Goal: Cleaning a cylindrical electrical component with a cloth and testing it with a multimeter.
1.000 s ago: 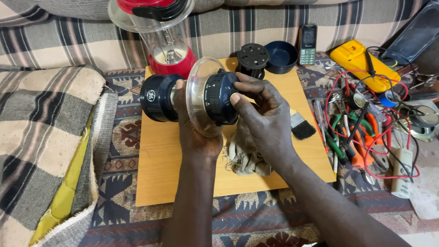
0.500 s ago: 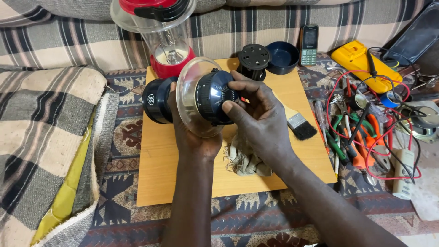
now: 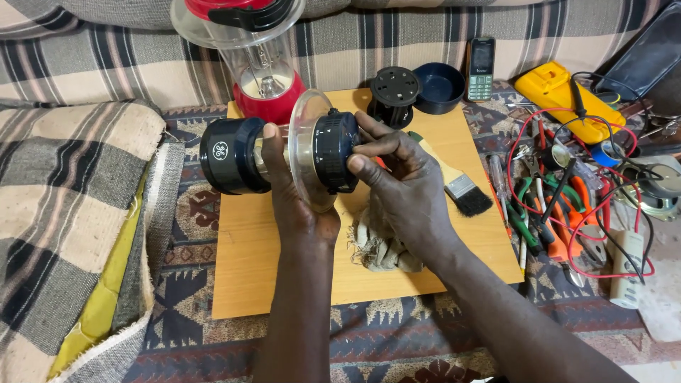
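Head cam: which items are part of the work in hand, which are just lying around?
In hand:
- dark blue lamp assembly with clear disc, gripped by left hand
- black ring on it, right hand on its rim

Lying about:
- red lantern
- black cylinder part
- blue cap
- paintbrush
- rag
- phone
- yellow multimeter
- pliers

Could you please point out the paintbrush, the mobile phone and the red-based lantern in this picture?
paintbrush [image 3: 464,186]: head view, on the metal ferrule above the black bristles.
mobile phone [image 3: 481,68]: head view, on its keypad.
red-based lantern [image 3: 268,99]: head view, on its red base.
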